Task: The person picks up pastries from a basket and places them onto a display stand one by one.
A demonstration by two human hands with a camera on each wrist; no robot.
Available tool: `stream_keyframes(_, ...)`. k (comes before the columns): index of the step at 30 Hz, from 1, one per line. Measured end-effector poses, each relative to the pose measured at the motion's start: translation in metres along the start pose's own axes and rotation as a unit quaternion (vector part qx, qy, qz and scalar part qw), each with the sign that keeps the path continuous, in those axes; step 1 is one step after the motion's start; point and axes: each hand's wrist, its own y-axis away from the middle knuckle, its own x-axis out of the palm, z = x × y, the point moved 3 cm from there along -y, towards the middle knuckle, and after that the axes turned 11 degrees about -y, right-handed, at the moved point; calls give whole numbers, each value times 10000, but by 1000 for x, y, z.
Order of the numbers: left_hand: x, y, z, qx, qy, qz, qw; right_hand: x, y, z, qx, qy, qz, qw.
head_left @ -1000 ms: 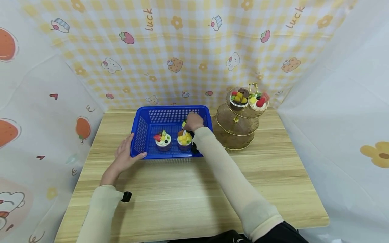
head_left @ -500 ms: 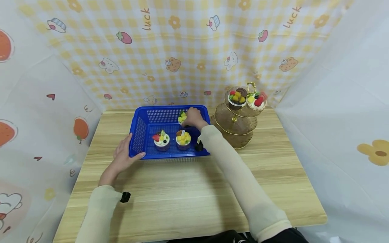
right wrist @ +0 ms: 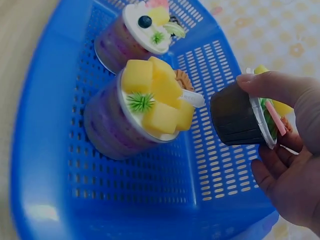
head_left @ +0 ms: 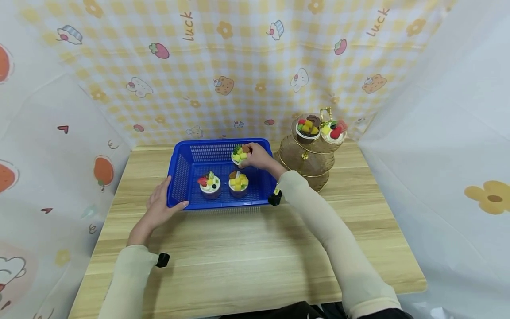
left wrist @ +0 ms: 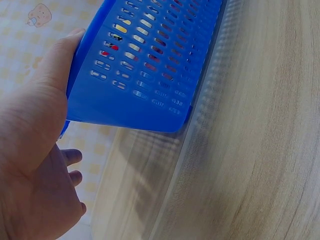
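Note:
My right hand (head_left: 258,157) pinches a cupcake (head_left: 239,155) by its rim, over the back right of the blue basket (head_left: 179,146). Seen from the right wrist, this cupcake (right wrist: 237,116) has a dark pleated cup, a white rim and fruit toppings, and it is tilted. The thumb lies on the cup's side, with the fingers across the rim. Two dessert cups stand in the basket: one with yellow fruit cubes (head_left: 238,182), one with strawberry and blueberry toppings (head_left: 210,184). My left hand (head_left: 159,206) rests spread at the basket's front left corner, thumb along the front rim.
To the right of the basket stands a three-tier stand (head_left: 314,159) with gold edges and a gold handle. Its top tier bears a chocolate fruit cupcake (head_left: 307,128) and a cream one with red berries (head_left: 334,132). A patterned cloth (head_left: 247,57) hangs behind the wooden table (head_left: 223,266).
The right hand has drawn back to the right and lifted the cupcake, which now shows more from behind the fingers. The left hand stays at the basket corner.

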Motion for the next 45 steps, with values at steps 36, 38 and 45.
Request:
stream_keyframes(36,1,-2,-2,-59,95,72,9999,-55,135,-23,-901,-694,-1474,9825)
stream_keyframes(38,2,-3,-2,-68,111,71,9999,-59,140,-28,-970,-777,-1795,9759)
stream_keyframes(45,2,-3,-1,-71,120,53,9999,-69,146,-43,-925,-766,-2923,9487)
